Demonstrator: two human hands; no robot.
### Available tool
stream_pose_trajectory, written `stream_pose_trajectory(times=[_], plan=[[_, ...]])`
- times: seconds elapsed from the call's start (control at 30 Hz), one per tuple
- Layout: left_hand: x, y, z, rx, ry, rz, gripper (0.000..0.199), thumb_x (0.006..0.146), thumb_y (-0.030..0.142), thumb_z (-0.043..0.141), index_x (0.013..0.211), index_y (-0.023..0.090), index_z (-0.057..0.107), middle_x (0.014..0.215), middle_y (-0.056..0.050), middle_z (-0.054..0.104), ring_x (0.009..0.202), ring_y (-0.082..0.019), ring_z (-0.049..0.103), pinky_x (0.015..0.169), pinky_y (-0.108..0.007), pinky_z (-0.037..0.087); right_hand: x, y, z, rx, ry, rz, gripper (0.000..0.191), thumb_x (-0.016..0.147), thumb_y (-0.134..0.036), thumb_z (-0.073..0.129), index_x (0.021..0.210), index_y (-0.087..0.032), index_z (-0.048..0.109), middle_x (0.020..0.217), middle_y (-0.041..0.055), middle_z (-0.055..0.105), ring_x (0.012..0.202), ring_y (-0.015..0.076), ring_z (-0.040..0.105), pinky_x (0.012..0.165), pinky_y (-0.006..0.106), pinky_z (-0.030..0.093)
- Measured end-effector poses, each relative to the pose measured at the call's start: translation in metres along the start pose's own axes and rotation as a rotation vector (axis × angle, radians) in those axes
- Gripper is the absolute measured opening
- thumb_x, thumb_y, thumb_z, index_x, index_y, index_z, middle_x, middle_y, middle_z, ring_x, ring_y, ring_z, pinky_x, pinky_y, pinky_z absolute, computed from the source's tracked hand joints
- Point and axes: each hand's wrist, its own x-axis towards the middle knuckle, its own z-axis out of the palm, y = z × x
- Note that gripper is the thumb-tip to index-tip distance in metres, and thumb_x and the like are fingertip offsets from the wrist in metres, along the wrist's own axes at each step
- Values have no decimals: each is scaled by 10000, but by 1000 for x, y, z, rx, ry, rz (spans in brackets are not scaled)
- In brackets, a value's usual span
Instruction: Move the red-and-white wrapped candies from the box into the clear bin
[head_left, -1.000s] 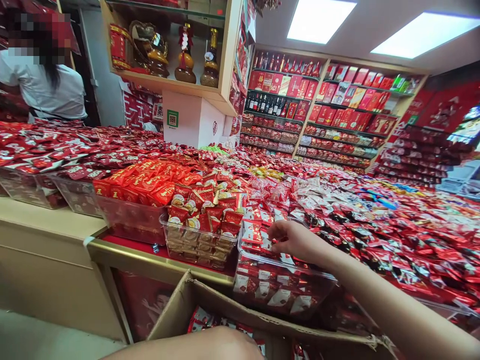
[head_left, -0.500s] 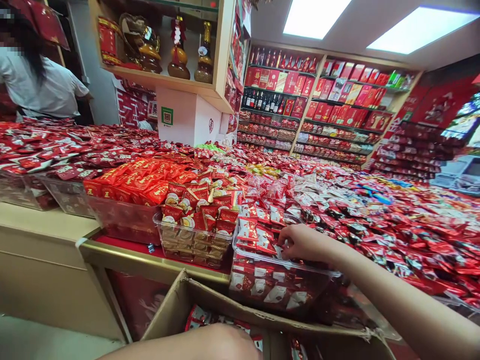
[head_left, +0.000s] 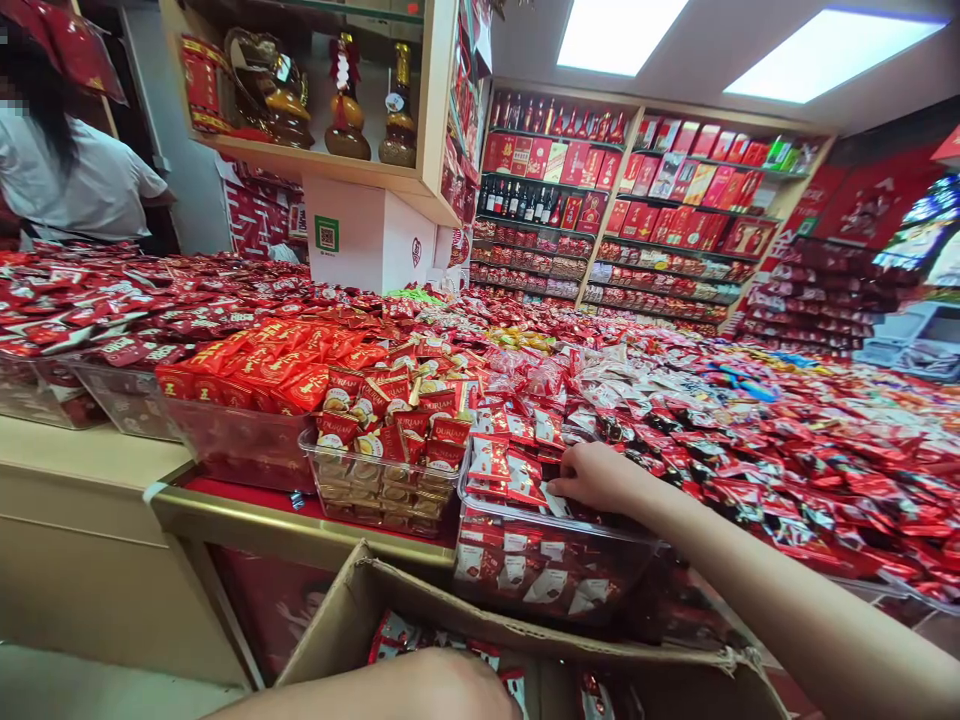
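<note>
Red-and-white packets fill a clear plastic bin at the counter's front edge. At that bin's right part, my right hand has its fingers curled down and pressed together on a small packet. Below the counter stands an open cardboard box with similar packets inside. My left hand is over the box at the bottom edge, back upward; its fingers and anything in them are hidden.
Durian packets fill a bin just left, beside a bin of bright red packets. Loose packets spread widely to the right. A person in a white shirt stands far left. A shelf unit with bottles overhangs the counter.
The view has shifted slightly, so most things sit a little further left. My right hand's fingers have come closer together at the packets. My left hand has hardly moved.
</note>
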Motion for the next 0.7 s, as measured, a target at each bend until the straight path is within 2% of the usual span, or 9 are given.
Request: stream_pose_trajectory(times=[0.1, 0.2, 0.3, 0.47, 0.6, 0.7], plan=[[-1, 2, -1, 9, 32, -17, 179, 753, 177, 537, 864, 120, 665, 815, -113, 690, 746, -246, 649, 468, -241, 423, -4, -3, -4, 18, -30, -31, 199, 699, -338, 534, 635, -177, 631, 669, 76, 648, 609, 196, 569, 469, 259, 319], [-5, 4, -5, 16, 57, 13, 159, 746, 164, 549, 840, 114, 667, 811, -113, 691, 755, -239, 650, 474, -233, 424, -10, -4, -10, 50, -113, -94, 122, 624, -274, 604, 711, -199, 647, 688, 27, 659, 616, 165, 575, 475, 223, 349], [-6, 5, -9, 22, 27, 4, 160, 746, 158, 542, 842, 123, 666, 808, -112, 691, 744, -238, 652, 458, -234, 419, -16, -3, -14, 41, -153, -150, 267, 546, -214, 645, 813, -203, 633, 768, 26, 660, 663, 171, 577, 498, 212, 366], [-5, 5, -13, 8, -58, 20, 195, 760, 171, 518, 884, 116, 658, 814, -125, 688, 731, -251, 652, 452, -251, 423, -19, -3, -11, 3, -113, -198, 305, 588, -279, 606, 877, -181, 597, 811, 61, 647, 694, 187, 572, 533, 227, 381], [-7, 5, -13, -5, -5, 10, 207, 768, 159, 504, 901, 111, 655, 829, -133, 686, 762, -254, 648, 495, -260, 442, -18, -6, -9, -26, -61, -193, 259, 619, -309, 576, 834, -170, 614, 842, 87, 652, 735, 213, 583, 567, 253, 394], [-4, 4, -10, -38, -31, -14, 226, 775, 181, 489, 920, 127, 654, 834, -135, 685, 761, -262, 647, 487, -267, 438, -17, -7, -7, -46, -38, -197, 233, 611, -254, 566, 817, -160, 623, 859, 101, 657, 778, 235, 589, 611, 273, 405]])
